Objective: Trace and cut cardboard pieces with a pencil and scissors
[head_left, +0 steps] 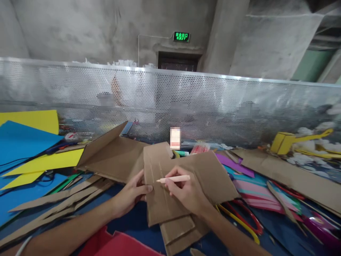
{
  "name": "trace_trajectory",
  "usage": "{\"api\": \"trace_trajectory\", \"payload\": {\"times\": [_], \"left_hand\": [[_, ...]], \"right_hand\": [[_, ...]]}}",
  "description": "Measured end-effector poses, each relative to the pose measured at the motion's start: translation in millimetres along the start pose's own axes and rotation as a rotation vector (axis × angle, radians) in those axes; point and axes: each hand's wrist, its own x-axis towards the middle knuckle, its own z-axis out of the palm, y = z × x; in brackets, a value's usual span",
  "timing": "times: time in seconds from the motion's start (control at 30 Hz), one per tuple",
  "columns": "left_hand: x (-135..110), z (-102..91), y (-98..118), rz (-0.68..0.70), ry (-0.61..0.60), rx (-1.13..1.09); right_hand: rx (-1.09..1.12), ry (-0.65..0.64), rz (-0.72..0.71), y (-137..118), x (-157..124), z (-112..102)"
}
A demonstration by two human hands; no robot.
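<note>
Red sheet (117, 245) at near edge of worktop (138, 222), partly cut off. Left hand (131, 193) pinches left edge of cardboard piece (165, 185), fingers closed on it, holding it flat at worktop middle. Right hand (186, 193) grips pencil (173, 179), tip touching the cardboard by 2 drawn lines. Cardboard strips (58, 202) left, blue and yellow sheets (29, 149) far left, mesh screen (186, 103) along far edge.
</note>
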Motion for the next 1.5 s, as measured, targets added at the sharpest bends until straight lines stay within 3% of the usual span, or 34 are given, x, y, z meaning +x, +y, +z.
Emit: {"api": "trace_trajectory", "payload": {"times": [0.63,1.5], "left_hand": [[1.8,-3.0,-2.7,0.015,-0.015,0.009],[1.8,-3.7,-2.4,-0.003,-0.011,0.030]], "right_hand": [[-0.069,0.009,-0.022,3.6,1.7,5.3],[-0.007,0.057,0.003,5.2,1.4,-3.9]]}}
